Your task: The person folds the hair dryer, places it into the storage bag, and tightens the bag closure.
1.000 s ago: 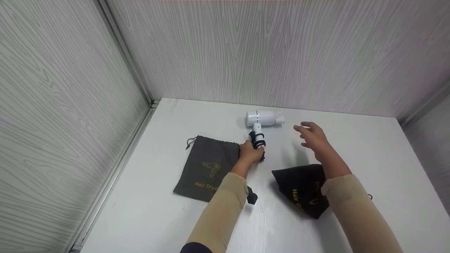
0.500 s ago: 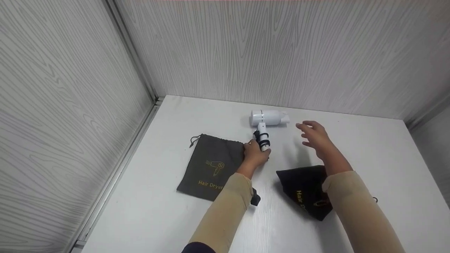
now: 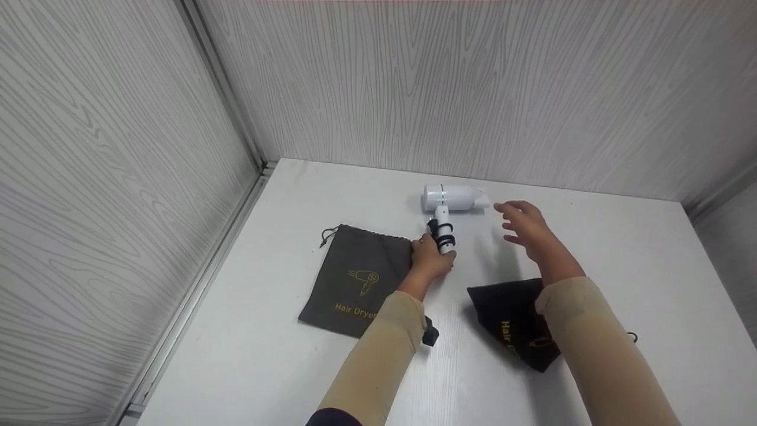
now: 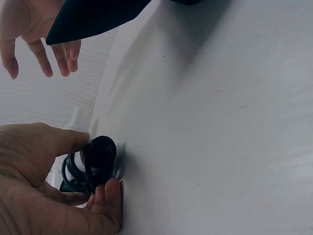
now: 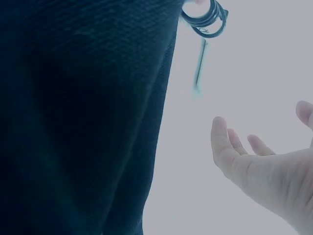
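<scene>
A white hair dryer [image 3: 455, 197] lies near the back of the table, barrel sideways, nozzle pointing right. Black cord [image 3: 446, 241] is wound round its handle. My left hand [image 3: 430, 258] grips the lower handle and cord, with the thumb on the right side; the left wrist view shows thumb and fingers around the cord coils [image 4: 100, 159]. My right hand [image 3: 525, 228] is held with fingers spread and bent a little, fingertips just right of the nozzle, holding nothing. In the right wrist view that same hand [image 5: 264, 171] appears beside dark cloth.
A flat dark grey drawstring bag [image 3: 349, 278] printed "Hair Dryer" lies left of my left forearm. A second, black bag [image 3: 511, 313] sits partly under my right forearm. A small black piece [image 3: 430, 332] shows beside the left sleeve. Wood-grain panels [image 3: 378, 89] stand behind and at the sides.
My right hand has drifted slightly left, closer to the nozzle. My left hand keeps its grip on the hair dryer's handle; the whole head view has shifted a little.
</scene>
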`<state>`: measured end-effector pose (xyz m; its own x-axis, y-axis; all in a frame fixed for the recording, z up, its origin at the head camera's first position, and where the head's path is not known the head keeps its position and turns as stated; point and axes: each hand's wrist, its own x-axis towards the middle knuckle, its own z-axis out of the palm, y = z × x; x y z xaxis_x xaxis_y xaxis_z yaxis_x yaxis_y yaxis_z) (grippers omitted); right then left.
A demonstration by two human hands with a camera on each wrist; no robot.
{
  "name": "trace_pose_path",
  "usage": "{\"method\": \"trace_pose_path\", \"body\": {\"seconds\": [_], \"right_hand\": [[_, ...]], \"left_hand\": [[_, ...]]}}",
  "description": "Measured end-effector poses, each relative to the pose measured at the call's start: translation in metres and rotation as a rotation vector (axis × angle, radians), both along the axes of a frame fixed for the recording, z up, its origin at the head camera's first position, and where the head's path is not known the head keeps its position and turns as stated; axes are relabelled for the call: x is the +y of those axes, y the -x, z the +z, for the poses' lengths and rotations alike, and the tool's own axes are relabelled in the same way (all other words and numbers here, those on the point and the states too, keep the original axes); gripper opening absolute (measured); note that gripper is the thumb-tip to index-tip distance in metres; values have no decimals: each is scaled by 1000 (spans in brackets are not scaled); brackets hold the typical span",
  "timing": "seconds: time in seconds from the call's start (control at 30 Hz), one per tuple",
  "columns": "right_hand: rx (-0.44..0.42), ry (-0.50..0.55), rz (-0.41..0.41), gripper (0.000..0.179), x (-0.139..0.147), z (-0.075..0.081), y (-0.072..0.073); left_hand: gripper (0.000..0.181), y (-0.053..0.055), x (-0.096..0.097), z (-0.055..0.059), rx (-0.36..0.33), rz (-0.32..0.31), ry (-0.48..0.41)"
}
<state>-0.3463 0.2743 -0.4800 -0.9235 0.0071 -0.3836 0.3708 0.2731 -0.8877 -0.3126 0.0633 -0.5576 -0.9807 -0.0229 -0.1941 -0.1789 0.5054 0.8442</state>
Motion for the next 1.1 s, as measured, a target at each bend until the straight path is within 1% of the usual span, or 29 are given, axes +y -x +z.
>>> {"method": "trace_pose_path", "body": {"seconds": [0.23, 0.43, 0.6, 0.73, 0.93, 1.0, 1.1], "right_hand": [[-19, -54, -15, 81, -3, -1, 7], [-31, -42, -5, 80, -3, 0, 9], [-51, -43, -8, 81, -2, -2, 12], [-62, -52, -4, 83, -3, -5, 16], [-61, -45, 15, 88, 0, -9, 20], [-67, -53, 25, 90, 0, -10, 22], [-72, -69, 40, 93, -1, -9, 26]], "left_hand": [[72, 1, -2, 1, -29, -8, -38], [69, 0, -2, 0, -11, -3, -10], [67, -2, -2, 0, 7, -3, 13], [65, -1, -4, -1, 16, 3, 11], [69, 1, -1, -3, -13, -4, 11], [71, 2, -1, -3, -32, -14, 21], [71, 3, -2, -2, -38, -15, 10]]}}
